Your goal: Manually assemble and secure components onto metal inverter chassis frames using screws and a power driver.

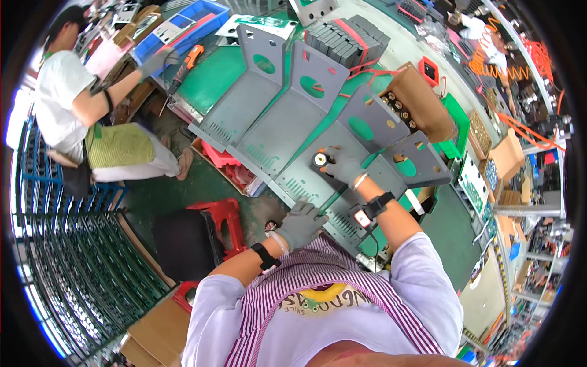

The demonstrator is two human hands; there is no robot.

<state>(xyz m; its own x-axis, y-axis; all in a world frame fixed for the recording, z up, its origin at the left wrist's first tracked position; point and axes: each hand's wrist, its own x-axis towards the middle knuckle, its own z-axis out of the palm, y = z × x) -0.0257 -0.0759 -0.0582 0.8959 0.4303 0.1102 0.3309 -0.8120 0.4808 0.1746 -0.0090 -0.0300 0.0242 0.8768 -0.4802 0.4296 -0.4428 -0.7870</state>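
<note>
Several grey bent sheet-metal panels [278, 134] lie side by side on a green-topped table; each has an upright end with an oval hole and a row of slots near me. My right hand [343, 168], gloved in grey, is closed round a short black fitting with a brass-coloured hex centre [320, 160], over one panel's flat part [315, 174]. My left hand [301, 224], also gloved, lies with fingers stretched out on the near edge of the panels, holding nothing. Whether the fitting touches the panel below it, I cannot tell.
Beyond the panels sit a strapped stack of dark grey plates [345, 43] and a cardboard box [422, 101] of similar fittings. An orange-and-black power tool [186, 67] lies far left, near a blue bin [180, 30]. A co-worker [79, 104] stands left, behind a black-seated stool [189, 241].
</note>
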